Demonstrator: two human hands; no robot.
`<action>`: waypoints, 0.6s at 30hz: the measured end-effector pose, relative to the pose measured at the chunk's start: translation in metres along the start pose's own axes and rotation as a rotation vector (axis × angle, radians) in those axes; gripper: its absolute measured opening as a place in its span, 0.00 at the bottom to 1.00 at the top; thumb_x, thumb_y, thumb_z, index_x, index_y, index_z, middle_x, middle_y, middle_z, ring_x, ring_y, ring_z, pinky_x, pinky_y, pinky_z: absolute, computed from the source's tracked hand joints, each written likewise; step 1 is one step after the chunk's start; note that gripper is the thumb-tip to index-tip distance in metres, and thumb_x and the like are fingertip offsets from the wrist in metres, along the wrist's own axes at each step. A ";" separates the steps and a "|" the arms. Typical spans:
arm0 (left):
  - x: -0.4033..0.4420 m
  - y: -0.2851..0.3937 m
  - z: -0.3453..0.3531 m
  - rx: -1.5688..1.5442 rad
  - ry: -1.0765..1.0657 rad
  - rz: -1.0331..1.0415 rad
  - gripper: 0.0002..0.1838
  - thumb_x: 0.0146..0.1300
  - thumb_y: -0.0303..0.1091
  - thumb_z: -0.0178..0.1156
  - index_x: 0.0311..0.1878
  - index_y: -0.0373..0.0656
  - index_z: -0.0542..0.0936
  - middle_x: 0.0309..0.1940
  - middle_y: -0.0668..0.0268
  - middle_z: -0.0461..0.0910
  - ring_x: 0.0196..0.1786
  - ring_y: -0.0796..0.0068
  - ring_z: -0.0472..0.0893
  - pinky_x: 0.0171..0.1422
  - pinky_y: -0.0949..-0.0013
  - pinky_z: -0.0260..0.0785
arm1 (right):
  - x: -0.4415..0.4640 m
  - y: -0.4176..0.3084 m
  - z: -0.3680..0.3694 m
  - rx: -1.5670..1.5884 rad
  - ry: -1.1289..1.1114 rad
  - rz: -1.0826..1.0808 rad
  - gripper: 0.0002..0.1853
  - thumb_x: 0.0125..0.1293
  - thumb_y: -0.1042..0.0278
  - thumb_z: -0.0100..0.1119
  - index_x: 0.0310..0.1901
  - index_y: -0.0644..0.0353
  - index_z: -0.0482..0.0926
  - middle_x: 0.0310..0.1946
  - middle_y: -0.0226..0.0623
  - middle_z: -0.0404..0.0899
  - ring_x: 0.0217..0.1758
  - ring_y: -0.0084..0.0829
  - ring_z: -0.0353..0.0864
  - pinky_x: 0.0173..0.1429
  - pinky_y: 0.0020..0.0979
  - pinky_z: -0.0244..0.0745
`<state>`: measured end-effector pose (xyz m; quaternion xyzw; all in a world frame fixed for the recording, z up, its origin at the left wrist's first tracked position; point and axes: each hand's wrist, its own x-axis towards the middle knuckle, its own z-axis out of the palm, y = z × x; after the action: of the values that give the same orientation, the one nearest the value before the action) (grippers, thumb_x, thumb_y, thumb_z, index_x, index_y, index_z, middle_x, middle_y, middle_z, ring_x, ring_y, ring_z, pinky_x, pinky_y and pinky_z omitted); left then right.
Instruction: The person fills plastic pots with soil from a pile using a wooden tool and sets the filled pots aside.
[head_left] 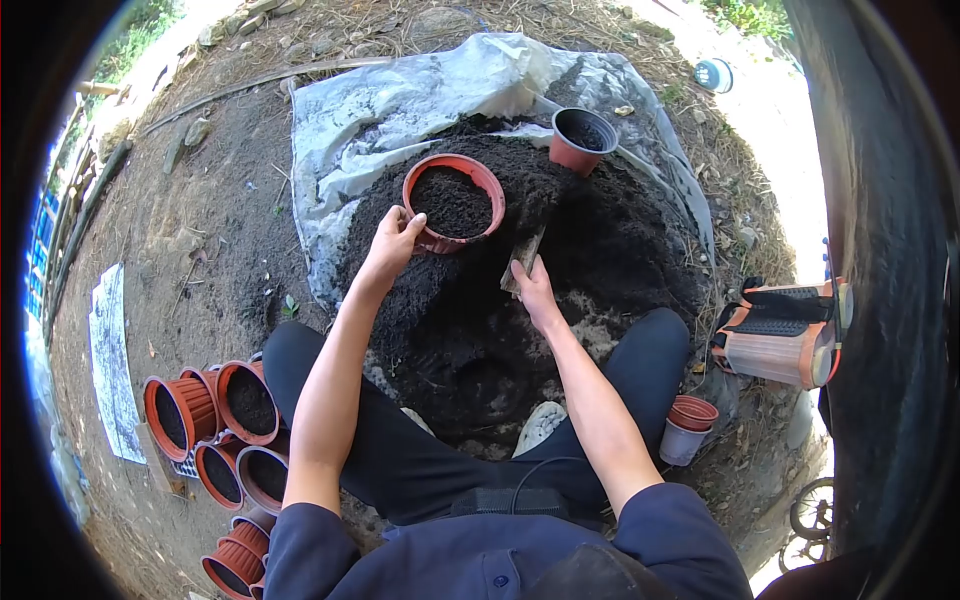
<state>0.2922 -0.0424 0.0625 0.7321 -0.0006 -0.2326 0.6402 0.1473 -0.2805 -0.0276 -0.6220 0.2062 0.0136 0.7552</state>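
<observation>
At the far left, on bare brown earth, a cluster of ribbed, reddish-brown plastic flower pots (205,402) sits beside the person's knee; several of them face up or lean with their mouths showing, filled with dark soil to somewhat below the rim, while the contents of the lowest ones are partly hidden. To the right of the cluster spreads a crumpled, whitish plastic sheet (385,105), bearing a broad heap of loose, black-brown soil (640,240). Over the left part of this heap is a round, orange-red plastic pot (487,186), mostly filled with dark, crumbly soil, its upper wall bare; whether its base touches the heap cannot be told. The left hand (397,240) grasps that pot by its near left rim, thumb over the edge. Just right of it, the right hand (537,290) is closed around a flat, greyish, soil-smeared hand tool (526,256), whose far end is lost against the dark soil. Beyond, a reddish pot with a black interior (575,157) stands tilted on the heap, with some dark residue inside. Further right, by the other knee, a reddish-brown pot (692,411) is nested in a whitish plastic pot (682,445). At the right edge rests an orange, partly translucent box with black bands (775,345), its contents unclear.
</observation>
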 end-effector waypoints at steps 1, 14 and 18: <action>-0.001 0.001 0.001 -0.009 0.006 -0.005 0.13 0.74 0.40 0.57 0.42 0.40 0.72 0.34 0.66 0.80 0.37 0.79 0.80 0.40 0.71 0.76 | 0.008 -0.001 0.003 -0.122 0.071 -0.225 0.11 0.75 0.58 0.54 0.47 0.56 0.71 0.34 0.27 0.79 0.31 0.26 0.78 0.32 0.32 0.73; 0.003 -0.008 -0.005 0.040 0.151 0.013 0.12 0.74 0.37 0.58 0.40 0.38 0.73 0.32 0.66 0.80 0.34 0.78 0.78 0.40 0.70 0.73 | -0.007 -0.106 0.015 -1.127 0.168 -0.446 0.11 0.73 0.61 0.53 0.49 0.58 0.70 0.25 0.47 0.81 0.31 0.53 0.83 0.34 0.52 0.75; -0.008 -0.007 -0.009 0.100 -0.099 0.078 0.12 0.73 0.37 0.59 0.39 0.38 0.73 0.30 0.65 0.80 0.34 0.78 0.79 0.41 0.71 0.74 | -0.004 -0.109 0.000 -1.022 0.278 -0.260 0.12 0.73 0.59 0.51 0.47 0.58 0.67 0.26 0.45 0.83 0.33 0.55 0.83 0.40 0.55 0.74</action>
<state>0.2856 -0.0303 0.0594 0.7504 -0.0722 -0.2431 0.6104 0.1742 -0.3045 0.0758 -0.9262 0.1926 -0.0639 0.3178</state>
